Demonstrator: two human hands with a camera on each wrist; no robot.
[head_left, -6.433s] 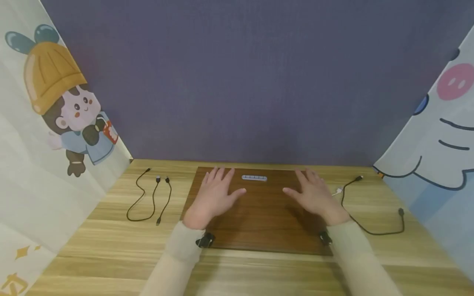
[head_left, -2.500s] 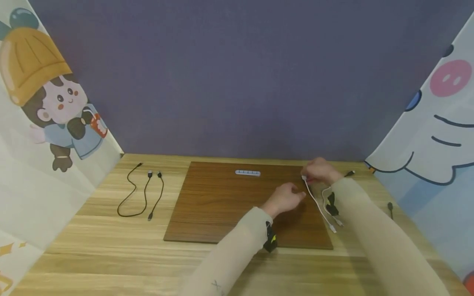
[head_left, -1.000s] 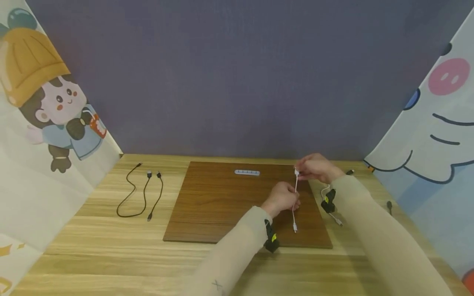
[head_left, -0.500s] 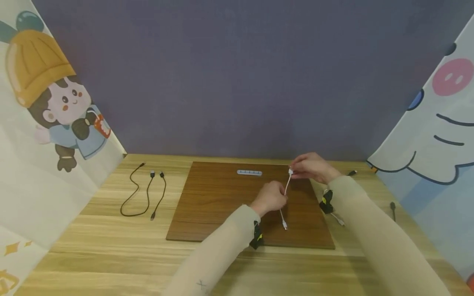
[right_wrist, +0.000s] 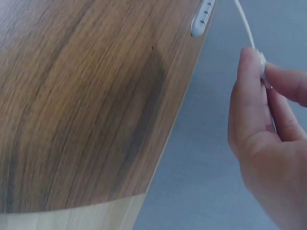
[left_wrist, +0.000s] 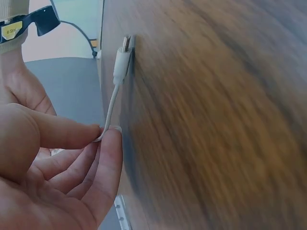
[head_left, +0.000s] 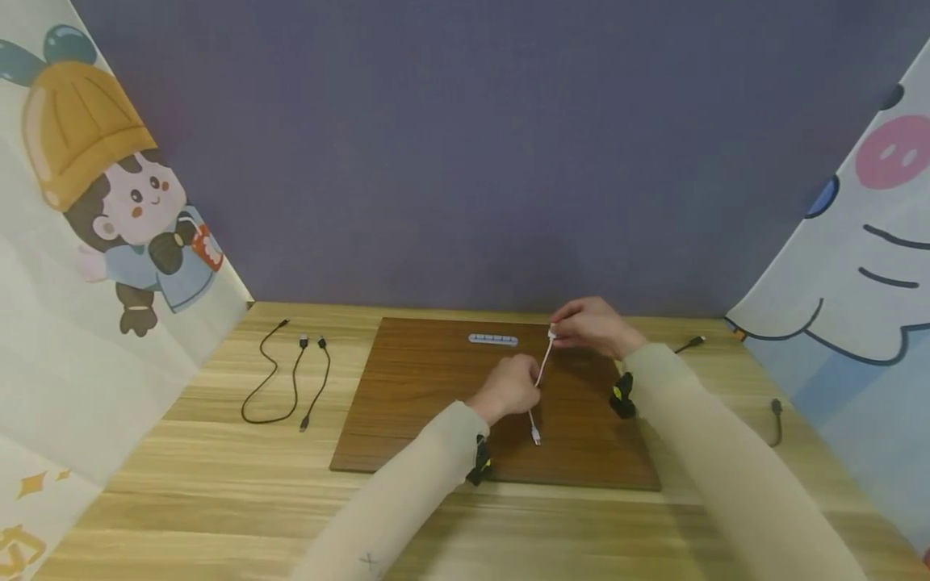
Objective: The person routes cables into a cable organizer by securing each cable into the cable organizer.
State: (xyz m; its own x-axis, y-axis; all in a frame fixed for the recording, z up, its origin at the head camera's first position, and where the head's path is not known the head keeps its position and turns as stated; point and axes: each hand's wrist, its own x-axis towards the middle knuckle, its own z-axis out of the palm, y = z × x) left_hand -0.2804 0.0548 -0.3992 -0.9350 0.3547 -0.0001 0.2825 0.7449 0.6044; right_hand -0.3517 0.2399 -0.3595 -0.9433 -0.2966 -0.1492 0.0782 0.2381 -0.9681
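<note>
A short white USB cable (head_left: 543,363) hangs over the brown wooden board (head_left: 421,411), stretched between both hands. My left hand (head_left: 508,386) pinches the cord partway along, between thumb and fingertips. Below that grip its lower plug (left_wrist: 122,67) dangles close to the board in the left wrist view. My right hand (head_left: 592,327) pinches the upper plug (right_wrist: 262,64) between thumb and fingers. Left of the right hand, near the board's back edge, lies a small white cable clip strip (head_left: 493,340) with several slots.
Two black cables (head_left: 296,387) lie on the light wooden table (head_left: 218,500) left of the board. Another black cable (head_left: 777,411) lies on the right, partly hidden by the right sleeve. A dark grey panel (head_left: 494,161) stands behind the table.
Earlier both hands were spread open over the board. The right hand then took hold of the white cable at the right; the left gripped its cord, and both have moved left with it.
</note>
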